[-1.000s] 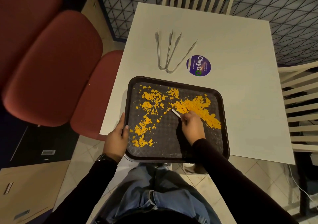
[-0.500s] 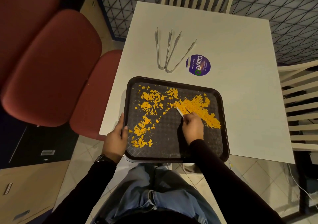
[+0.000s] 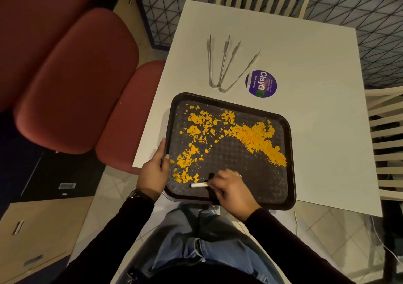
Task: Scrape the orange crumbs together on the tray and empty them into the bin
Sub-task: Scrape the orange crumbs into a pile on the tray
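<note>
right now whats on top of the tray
Scattered orange crumbs lie on the tray, and the right hand holds a small white scraper there. Whatever is beneath that hand is hidden.

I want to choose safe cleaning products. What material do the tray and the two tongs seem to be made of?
The tray looks like dark moulded plastic: matt, with a raised textured pattern and rounded rim. The two tongs look like bare metal, probably stainless steel: thin, grey, with a dull shine. Neither can be confirmed from looks alone.
</note>
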